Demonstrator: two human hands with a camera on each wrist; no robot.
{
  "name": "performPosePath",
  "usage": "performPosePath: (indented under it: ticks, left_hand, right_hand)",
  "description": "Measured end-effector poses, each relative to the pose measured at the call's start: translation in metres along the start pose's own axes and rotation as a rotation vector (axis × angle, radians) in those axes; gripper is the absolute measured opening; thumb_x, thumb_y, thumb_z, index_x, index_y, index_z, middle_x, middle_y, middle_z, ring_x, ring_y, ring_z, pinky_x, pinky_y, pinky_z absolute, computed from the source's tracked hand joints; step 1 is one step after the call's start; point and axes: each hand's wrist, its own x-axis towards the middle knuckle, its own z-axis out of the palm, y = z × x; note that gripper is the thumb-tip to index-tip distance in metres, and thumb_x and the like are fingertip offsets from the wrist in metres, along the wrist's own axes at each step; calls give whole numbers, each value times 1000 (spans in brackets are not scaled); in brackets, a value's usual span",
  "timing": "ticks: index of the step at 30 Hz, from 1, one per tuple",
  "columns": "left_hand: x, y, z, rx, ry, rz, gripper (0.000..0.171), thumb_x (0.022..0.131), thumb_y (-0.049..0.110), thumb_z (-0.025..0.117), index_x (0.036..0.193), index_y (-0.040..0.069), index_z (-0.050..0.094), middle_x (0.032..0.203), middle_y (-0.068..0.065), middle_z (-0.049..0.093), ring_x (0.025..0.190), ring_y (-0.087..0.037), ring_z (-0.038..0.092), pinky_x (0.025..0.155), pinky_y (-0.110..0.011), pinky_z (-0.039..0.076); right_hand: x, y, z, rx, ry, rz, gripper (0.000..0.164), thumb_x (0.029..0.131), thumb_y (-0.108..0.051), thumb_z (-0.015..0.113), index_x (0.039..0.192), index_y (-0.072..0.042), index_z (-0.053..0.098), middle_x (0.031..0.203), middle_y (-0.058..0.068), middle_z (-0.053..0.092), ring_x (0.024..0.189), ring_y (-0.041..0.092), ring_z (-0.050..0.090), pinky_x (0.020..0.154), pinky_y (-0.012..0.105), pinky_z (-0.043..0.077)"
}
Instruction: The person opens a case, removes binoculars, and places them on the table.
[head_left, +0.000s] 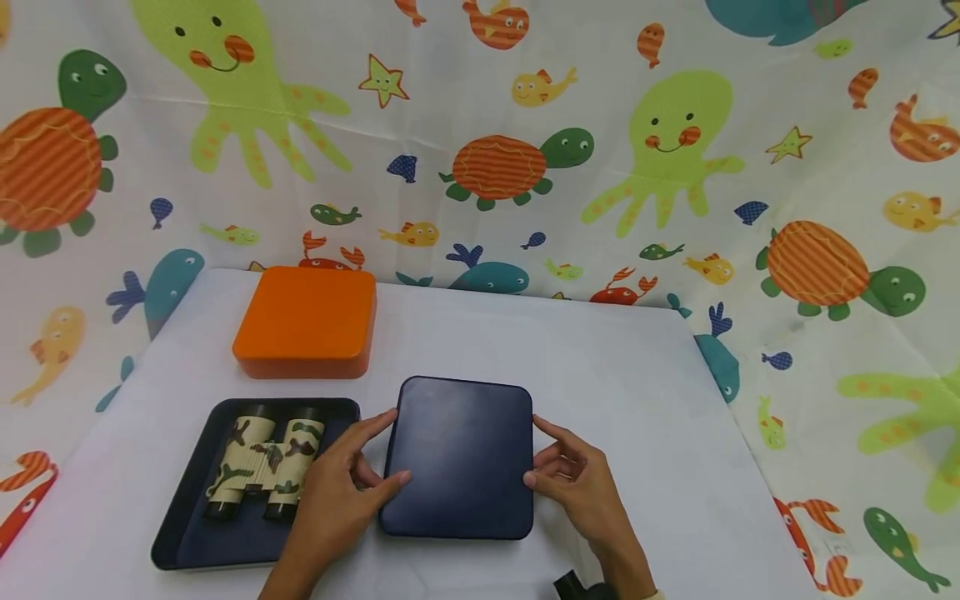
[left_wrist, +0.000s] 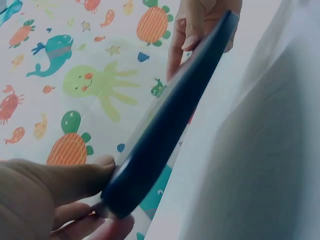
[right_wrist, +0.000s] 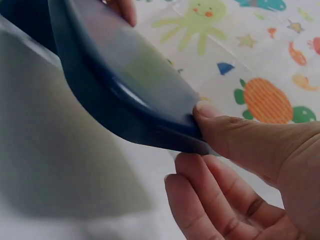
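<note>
Both hands hold a dark navy metal lid (head_left: 461,458), squarish with rounded corners, its smooth face up. At its left edge, the left hand (head_left: 337,483) pinches the rim, thumb above and fingers beneath, as the left wrist view shows on the lid (left_wrist: 165,125). Opposite, the right hand (head_left: 581,479) pinches the right edge between thumb and fingers; in the right wrist view the lid (right_wrist: 130,100) is raised off the white table, over a shadow. Camouflage binoculars (head_left: 258,462) lie in a shallow navy tray (head_left: 183,537), partly behind the left hand.
An orange rounded box (head_left: 303,321) stands behind the tray, near the table's back edge. White cloth covers the table (head_left: 645,400). A curtain (head_left: 480,100) printed with sea animals hangs behind and at the sides. A black device (head_left: 577,587) shows by the right wrist.
</note>
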Motion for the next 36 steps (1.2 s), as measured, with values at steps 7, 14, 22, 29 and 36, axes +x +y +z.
performPosePath:
  ticks: [7, 14, 22, 29, 36]
  left_hand:
    - [0, 9, 19, 14, -1, -55, 84, 77, 20, 97, 151, 35, 60, 146, 0, 65, 62, -3, 56, 66, -23, 50]
    - [-1, 12, 36, 30, -35, -119, 81, 79, 20, 96, 150, 34, 60, 149, 6, 63, 63, -3, 58, 59, -23, 49]
    - [1, 0, 53, 32, -37, -118, 79, 79, 18, 96, 149, 28, 62, 146, 4, 65, 62, -1, 57, 55, -22, 48]
    - [3, -11, 61, 55, -32, -125, 79, 77, 20, 97, 148, 29, 63, 114, 6, 71, 60, 1, 56, 55, -23, 46]
    - [4, -18, 64, 80, -9, -110, 78, 75, 18, 98, 145, 29, 66, 120, 7, 74, 78, -2, 66, 68, -24, 51]
  right_hand:
    - [-3, 2, -17, -53, -5, 7, 78, 83, -2, 89, 153, -19, 58, 106, 23, 64, 82, 15, 73, 76, 28, 64]
    - [-7, 7, -28, -108, 2, 48, 77, 84, -6, 89, 153, -20, 58, 106, 20, 65, 83, 16, 72, 76, 27, 64]
    - [-5, 19, -33, -133, 10, 80, 77, 83, -3, 89, 152, -16, 59, 105, 21, 65, 81, 15, 71, 71, 25, 62]
    - [-3, 30, -33, -146, 6, 24, 75, 83, -2, 88, 152, -9, 59, 101, 23, 66, 78, 12, 70, 69, 21, 59]
    - [-3, 35, -32, -130, 19, 28, 78, 81, 2, 89, 152, -9, 59, 101, 24, 65, 78, 11, 70, 69, 21, 59]
